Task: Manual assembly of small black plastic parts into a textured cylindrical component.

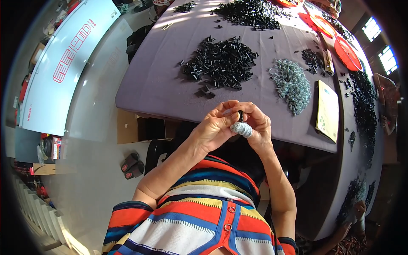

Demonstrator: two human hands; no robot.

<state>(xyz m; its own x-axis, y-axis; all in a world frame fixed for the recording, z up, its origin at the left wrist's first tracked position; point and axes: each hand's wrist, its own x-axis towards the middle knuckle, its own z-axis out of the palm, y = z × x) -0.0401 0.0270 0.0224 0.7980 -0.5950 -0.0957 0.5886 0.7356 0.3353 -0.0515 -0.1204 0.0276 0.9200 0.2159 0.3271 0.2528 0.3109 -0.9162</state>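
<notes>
In the head view, the left hand (211,131) and right hand (260,127) pinch a small, glossy black piece (241,116) between their fingertips; whitish wrapping (241,129) covers the right thumb. Beyond them lies a heap of short black pieces (223,63); rightward, a pale, translucent, grey-green heap (292,87).

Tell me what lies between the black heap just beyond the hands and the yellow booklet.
In the head view, a heap of small, pale bluish-grey pieces lies between the black heap and the yellow booklet.
</notes>
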